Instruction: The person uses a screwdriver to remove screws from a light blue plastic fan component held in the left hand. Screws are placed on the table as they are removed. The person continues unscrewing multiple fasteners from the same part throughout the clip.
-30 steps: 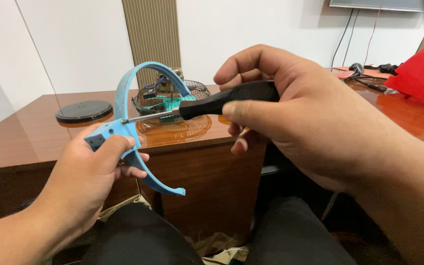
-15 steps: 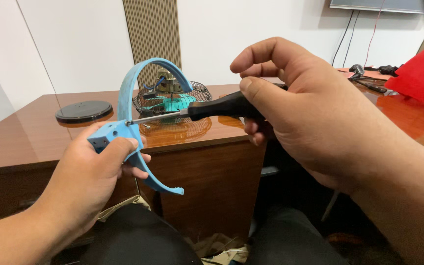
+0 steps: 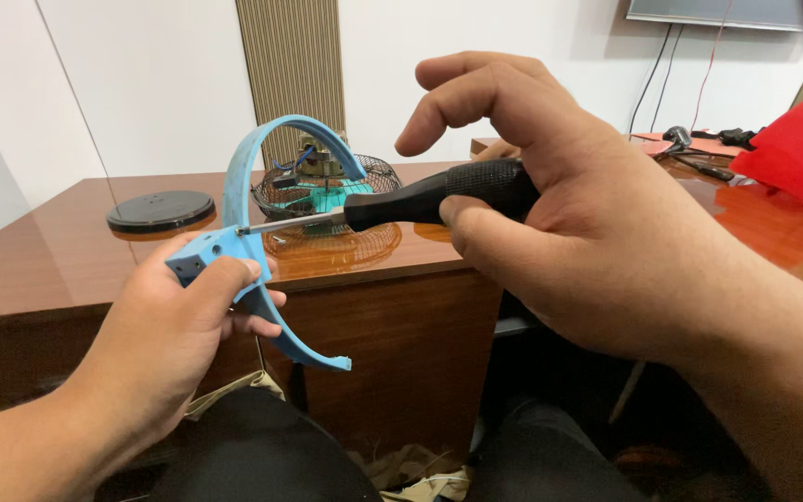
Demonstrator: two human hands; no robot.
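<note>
Resting on right-hand fingers — screwdriver, tip at bracket.

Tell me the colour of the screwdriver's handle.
Black, with a textured grip; the screwdriver handle sits in the right hand, clearest in the head view.

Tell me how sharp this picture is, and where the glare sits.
Head view: left hand, blue curved part and screwdriver are sharp; the right hand looms large, close to the lens; the glossy wooden desk mirrors the fan guard; even indoor light.
</note>
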